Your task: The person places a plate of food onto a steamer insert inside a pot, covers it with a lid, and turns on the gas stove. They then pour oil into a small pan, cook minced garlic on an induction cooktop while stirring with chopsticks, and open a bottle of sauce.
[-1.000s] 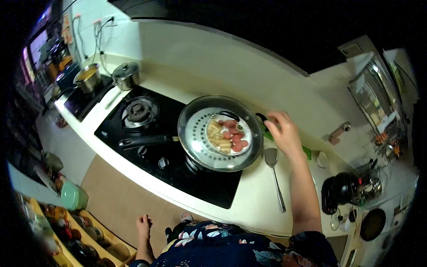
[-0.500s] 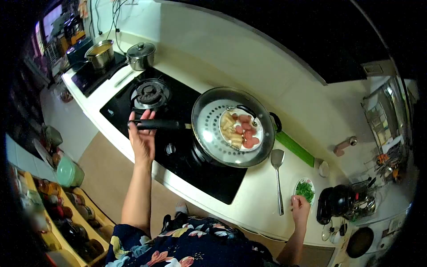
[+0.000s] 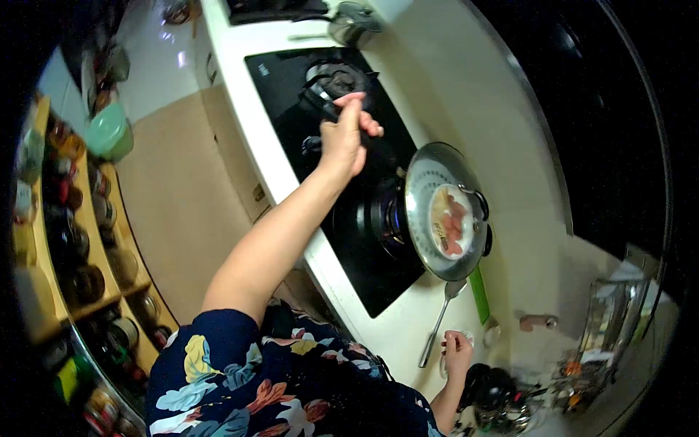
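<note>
My left hand (image 3: 346, 140) is closed around the black handle of a lidded pan, most of the handle hidden behind the fingers. Through the glass lid (image 3: 466, 256) I see a perforated steamer tray and a white plate (image 3: 437, 213) with pale strips and pink slices of food. The pan looks tilted, beside a burner with a blue flame (image 3: 393, 218). My right hand (image 3: 457, 351) is curled over a small white dish (image 3: 443, 366) on the counter; what its fingers hold is hidden. A metal spatula (image 3: 435, 333) lies between the pan and that hand.
A second burner (image 3: 336, 79) sits at the far end of the black hob (image 3: 371, 288), with a lidded saucepan (image 3: 354, 25) beyond it. A green strip (image 3: 479, 295) runs along the wall. Jars fill a wooden shelf (image 3: 109, 300) at left.
My left hand has gone from open fingers under the handle to closed around it. The view has turned, the flame now shows beside the pan, and my right hand now covers the dish of chopped greens.
</note>
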Action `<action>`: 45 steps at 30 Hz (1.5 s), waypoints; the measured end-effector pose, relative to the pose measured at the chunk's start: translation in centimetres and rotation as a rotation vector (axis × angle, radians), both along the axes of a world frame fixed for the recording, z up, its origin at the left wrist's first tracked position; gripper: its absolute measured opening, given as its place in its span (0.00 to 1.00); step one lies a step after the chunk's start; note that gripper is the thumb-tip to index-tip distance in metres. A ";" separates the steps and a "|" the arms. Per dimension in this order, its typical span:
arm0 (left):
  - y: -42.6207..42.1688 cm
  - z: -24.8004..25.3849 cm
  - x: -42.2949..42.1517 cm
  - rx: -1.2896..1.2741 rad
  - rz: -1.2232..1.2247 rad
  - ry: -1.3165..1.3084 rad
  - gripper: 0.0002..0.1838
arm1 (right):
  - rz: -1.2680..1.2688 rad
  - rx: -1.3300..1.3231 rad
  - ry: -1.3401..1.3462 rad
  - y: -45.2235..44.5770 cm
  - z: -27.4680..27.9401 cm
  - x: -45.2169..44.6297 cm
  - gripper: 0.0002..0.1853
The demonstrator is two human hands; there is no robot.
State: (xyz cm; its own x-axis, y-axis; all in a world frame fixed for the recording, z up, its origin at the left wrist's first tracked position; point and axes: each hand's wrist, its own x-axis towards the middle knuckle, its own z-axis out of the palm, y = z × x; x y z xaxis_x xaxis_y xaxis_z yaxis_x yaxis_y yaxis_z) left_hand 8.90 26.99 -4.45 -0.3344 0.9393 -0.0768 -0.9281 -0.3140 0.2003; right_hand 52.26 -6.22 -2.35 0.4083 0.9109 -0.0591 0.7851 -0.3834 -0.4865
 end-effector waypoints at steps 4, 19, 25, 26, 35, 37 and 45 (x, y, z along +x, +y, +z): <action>0.3 -0.2 0.2 0.026 0.056 0.034 0.10 | 0.039 -0.088 -0.008 2.7 1.7 -2.6 0.11; 2.2 0.4 -0.8 0.016 -0.028 0.061 0.12 | 0.200 -0.172 -0.136 2.8 -0.4 -3.0 0.11; 2.1 0.4 -1.1 0.057 -0.042 0.031 0.12 | 0.187 -0.166 -0.190 2.0 -1.8 -2.8 0.10; 2.1 0.3 -1.0 0.046 -0.049 0.052 0.12 | 0.217 -0.156 -0.191 1.9 -1.8 -2.8 0.10; -2.4 -4.8 -4.8 -0.191 -0.003 0.942 0.49 | 0.223 -0.248 -0.143 2.1 -2.2 -4.8 0.11; -4.7 -6.7 -5.6 -0.247 0.032 1.118 0.32 | 0.224 -0.259 -0.107 1.8 -2.2 -5.0 0.12; -7.4 -11.9 -3.1 -0.050 0.102 1.617 0.22 | 0.253 -0.721 0.024 2.1 -2.7 -9.1 0.15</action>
